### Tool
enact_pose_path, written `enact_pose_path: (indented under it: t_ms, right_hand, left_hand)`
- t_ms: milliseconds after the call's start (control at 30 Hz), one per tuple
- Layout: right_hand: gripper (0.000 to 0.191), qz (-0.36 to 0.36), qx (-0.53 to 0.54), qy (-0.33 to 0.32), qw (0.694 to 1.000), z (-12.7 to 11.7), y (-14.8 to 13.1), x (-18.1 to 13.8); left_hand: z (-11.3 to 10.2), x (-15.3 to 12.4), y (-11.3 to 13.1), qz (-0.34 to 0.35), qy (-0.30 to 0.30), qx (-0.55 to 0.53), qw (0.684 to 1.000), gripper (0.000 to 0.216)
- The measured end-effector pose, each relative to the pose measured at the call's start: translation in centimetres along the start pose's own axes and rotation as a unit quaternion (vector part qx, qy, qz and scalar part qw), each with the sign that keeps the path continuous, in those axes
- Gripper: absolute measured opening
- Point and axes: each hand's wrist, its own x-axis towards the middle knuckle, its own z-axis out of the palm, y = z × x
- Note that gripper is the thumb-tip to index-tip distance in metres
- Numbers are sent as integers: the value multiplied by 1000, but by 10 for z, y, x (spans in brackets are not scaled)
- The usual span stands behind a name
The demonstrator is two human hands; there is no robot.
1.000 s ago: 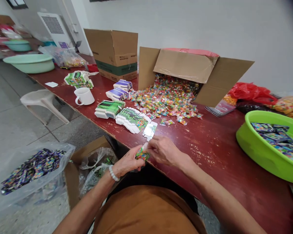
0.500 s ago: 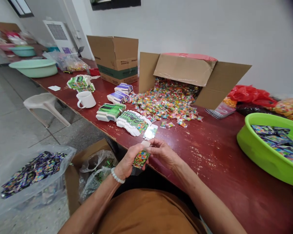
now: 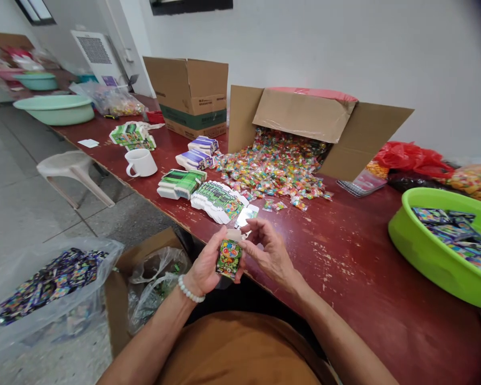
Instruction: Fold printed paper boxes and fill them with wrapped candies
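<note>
My left hand point(image 3: 206, 266) is closed around a small green printed carton point(image 3: 229, 258), its front facing me and its pale top flap point(image 3: 234, 234) standing up. At the carton's upper right, my right hand point(image 3: 269, 251) has its thumb by the edge and its fingers spread around the flap. Just beyond the hands, a silvery-white flattened carton point(image 3: 247, 215) lies at the end of a fanned stack of green flat cartons point(image 3: 219, 200). Another green stack point(image 3: 181, 183) lies to its left. Behind them, small wrapped candies point(image 3: 276, 166) spill from a tipped cardboard box point(image 3: 304, 113).
A white mug point(image 3: 141, 162) stands near the table edge. On the right is a green basin point(image 3: 436, 262) of dark printed packets. Below left are a plastic bag point(image 3: 108, 262) of similar packets and an open cardboard box point(image 3: 122, 315). A stool point(image 3: 70, 163) stands beyond.
My right fingers have spread and lifted from their pinch at the carton's top. The left hand has turned the carton more upright, so its front shows more fully.
</note>
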Motion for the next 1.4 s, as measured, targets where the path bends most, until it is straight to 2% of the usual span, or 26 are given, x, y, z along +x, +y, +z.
enact_pose_path:
  t_ms: [67,200,400,533,667,767,833,933,1000,1133,1300,1400]
  right_hand:
    - [41,-9,24,19,999,7,-7,-4]
    - [43,-52,7,39,998,16,-24,-15]
    - [31,-109,-9,74,991,22,-37,-21]
    - [18,-127,-17,61,990,21,-36,-22]
    - [14,-132,-32,59,989,17,-34,-24]
    - [5,-99,-19,31,994,14,-34,-22]
    - [4,-22,53,1,998,12,-34,-19]
    - [25,70,160,-11,985,8,-32,-14]
    - [31,78,166,-35,983,5,-30,-12]
    - [13,79,175,-101,976,1,-28,-12]
    - [10,52,171,-85,980,1,-25,-13]
    - [14,75,169,-99,978,0,-25,-12]
  left_hand:
    - [0,-3,-1,17,-8,-13,1000,46]
    - [3,-12,-3,22,-10,-11,1000,49]
    - [9,-20,-3,77,47,-41,995,38]
    - [13,-23,-3,96,64,-50,992,37]
    - [17,-25,-5,97,74,-51,991,35]
    - [19,-25,-7,98,82,-28,991,31]
    - [19,-25,-9,110,77,-4,991,31]
    - [19,-25,-9,102,53,16,993,39]
    - [20,-26,-8,77,44,8,996,49]
    - [22,-26,-5,84,59,-4,995,52]
    - [23,-23,-5,102,88,27,991,43]
    - [22,-21,-7,99,97,37,990,45]
